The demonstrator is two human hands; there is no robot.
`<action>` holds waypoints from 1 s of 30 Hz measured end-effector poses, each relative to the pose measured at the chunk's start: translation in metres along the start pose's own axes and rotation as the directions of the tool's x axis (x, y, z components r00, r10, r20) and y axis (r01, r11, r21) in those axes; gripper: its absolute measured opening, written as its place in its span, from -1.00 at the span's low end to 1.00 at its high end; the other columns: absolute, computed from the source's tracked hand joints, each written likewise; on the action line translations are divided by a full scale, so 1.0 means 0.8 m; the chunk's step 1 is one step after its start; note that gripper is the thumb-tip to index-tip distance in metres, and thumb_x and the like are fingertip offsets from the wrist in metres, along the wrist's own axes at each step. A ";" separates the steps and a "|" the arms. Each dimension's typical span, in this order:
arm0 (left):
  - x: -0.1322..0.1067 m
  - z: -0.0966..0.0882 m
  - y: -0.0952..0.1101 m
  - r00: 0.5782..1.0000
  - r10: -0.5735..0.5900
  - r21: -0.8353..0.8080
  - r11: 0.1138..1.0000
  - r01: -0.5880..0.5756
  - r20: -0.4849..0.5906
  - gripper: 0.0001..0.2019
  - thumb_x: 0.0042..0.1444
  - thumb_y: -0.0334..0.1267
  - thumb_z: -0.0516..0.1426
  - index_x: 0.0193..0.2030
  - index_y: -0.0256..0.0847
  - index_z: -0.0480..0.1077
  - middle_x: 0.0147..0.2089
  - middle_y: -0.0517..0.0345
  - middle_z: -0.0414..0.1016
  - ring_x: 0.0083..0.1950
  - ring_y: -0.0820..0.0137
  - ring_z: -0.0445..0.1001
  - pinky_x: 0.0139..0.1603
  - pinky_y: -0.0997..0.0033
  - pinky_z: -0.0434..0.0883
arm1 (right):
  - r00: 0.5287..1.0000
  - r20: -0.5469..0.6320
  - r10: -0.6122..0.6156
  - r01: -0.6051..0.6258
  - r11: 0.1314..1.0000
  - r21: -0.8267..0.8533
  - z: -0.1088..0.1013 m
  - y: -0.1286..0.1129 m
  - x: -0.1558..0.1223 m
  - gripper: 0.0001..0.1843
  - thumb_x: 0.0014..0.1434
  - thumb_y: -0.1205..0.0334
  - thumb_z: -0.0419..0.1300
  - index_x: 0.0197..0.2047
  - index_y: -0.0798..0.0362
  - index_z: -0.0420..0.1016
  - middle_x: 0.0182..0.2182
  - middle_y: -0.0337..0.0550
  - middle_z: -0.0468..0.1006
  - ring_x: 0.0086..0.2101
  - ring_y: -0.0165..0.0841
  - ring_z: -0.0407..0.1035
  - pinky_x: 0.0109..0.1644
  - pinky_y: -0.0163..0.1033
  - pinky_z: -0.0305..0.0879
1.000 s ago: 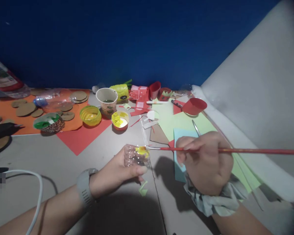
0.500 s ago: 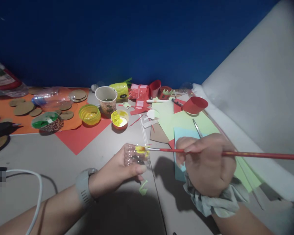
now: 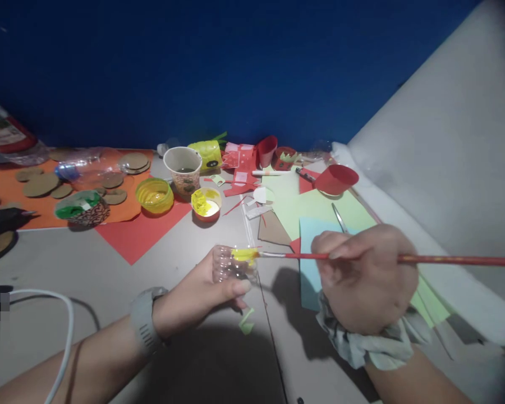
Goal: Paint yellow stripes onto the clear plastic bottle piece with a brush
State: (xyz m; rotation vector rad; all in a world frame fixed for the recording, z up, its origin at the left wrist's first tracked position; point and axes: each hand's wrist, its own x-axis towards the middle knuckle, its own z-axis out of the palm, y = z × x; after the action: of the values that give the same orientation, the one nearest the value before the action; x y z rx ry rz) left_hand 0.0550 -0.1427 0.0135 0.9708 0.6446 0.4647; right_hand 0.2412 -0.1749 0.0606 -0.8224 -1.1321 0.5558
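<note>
My left hand (image 3: 219,283) is wrapped round a clear, ribbed piece of plastic bottle (image 3: 227,268), thumb on the near side. A streak of yellow paint lies along its upper side. Between the fingers of my right hand (image 3: 364,280) is a long red paintbrush (image 3: 303,256), held level. Its yellow-loaded bristles touch the plastic near the right end of the streak. Beyond the bottle piece stands a small paper cup of yellow and white paint (image 3: 206,205). A curled scrap of pale green paper (image 3: 246,322) lies just below my left hand.
Further back are a paper cup of dark liquid (image 3: 182,168), a yellow-painted plastic cup (image 3: 155,196) and a cup with green paint (image 3: 82,207). Cardboard discs (image 3: 41,185) lie on orange paper at left. Scissors (image 3: 339,217) lie by my right hand. A white cable (image 3: 69,325) crosses the lower left.
My right hand has moved a little to the right, drawing the brush tip along the plastic. The yellow streak shows longer. My left hand stays nearly where it was.
</note>
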 end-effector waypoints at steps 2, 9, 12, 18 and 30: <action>0.000 0.000 0.000 1.000 0.003 -0.002 1.000 -0.003 -0.001 -0.52 -0.03 -0.02 0.25 -0.12 -0.20 0.14 -0.08 0.08 0.30 -0.26 0.43 0.42 -0.25 0.26 0.48 | 0.999 -0.041 -0.013 0.014 1.000 0.018 0.000 0.000 -0.001 -0.73 0.24 0.24 0.05 -0.46 0.01 0.45 -0.67 -0.28 0.27 -0.72 -0.46 0.15 -0.76 -0.30 -0.02; -0.001 0.000 0.000 1.000 0.000 -0.008 1.000 0.000 0.005 -0.55 -0.01 -0.05 0.25 -0.11 -0.21 0.16 -0.08 0.08 0.31 -0.28 0.44 0.42 -0.25 0.27 0.48 | 0.998 -0.067 0.009 -0.012 0.999 -0.044 -0.001 -0.002 0.002 -0.71 0.26 0.19 0.03 -0.48 -0.02 0.41 -0.71 -0.32 0.22 -0.74 -0.45 0.14 -0.74 -0.28 -0.02; -0.001 -0.001 -0.002 1.000 0.016 -0.037 0.999 -0.016 0.003 -0.60 0.02 -0.09 0.24 -0.11 -0.21 0.19 -0.08 0.08 0.31 -0.27 0.44 0.41 -0.26 0.29 0.49 | 0.999 -0.034 0.010 -0.011 1.000 -0.029 0.001 -0.002 0.004 -0.74 0.23 0.20 0.05 -0.47 -0.01 0.43 -0.66 -0.28 0.30 -0.72 -0.42 0.21 -0.74 -0.26 0.05; 0.000 -0.001 -0.004 1.000 0.018 -0.052 0.998 -0.019 -0.010 -0.62 0.02 -0.13 0.24 -0.08 -0.20 0.25 -0.08 0.06 0.32 -0.23 0.41 0.40 -0.25 0.30 0.50 | 0.995 -0.080 0.060 -0.063 0.997 -0.037 0.001 -0.004 0.005 -0.72 0.22 0.17 0.07 -0.51 -0.02 0.38 -0.70 -0.30 0.21 -0.72 -0.45 0.16 -0.77 -0.31 -0.05; 0.001 -0.002 -0.007 0.999 0.033 -0.096 0.995 -0.034 -0.005 -0.59 -0.01 -0.06 0.26 -0.09 -0.22 0.30 -0.11 0.06 0.33 -0.29 0.45 0.40 -0.26 0.31 0.50 | 0.992 -0.088 0.085 -0.092 0.992 -0.084 0.002 -0.003 0.008 -0.66 0.27 0.21 0.02 -0.55 0.01 0.31 -0.68 -0.33 0.16 -0.72 -0.50 0.11 -0.75 -0.35 -0.10</action>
State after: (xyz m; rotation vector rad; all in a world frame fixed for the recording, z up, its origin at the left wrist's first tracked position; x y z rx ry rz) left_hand 0.0547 -0.1441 0.0076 0.8908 0.6047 0.5227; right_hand 0.2422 -0.1710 0.0668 -0.9670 -1.0519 0.5425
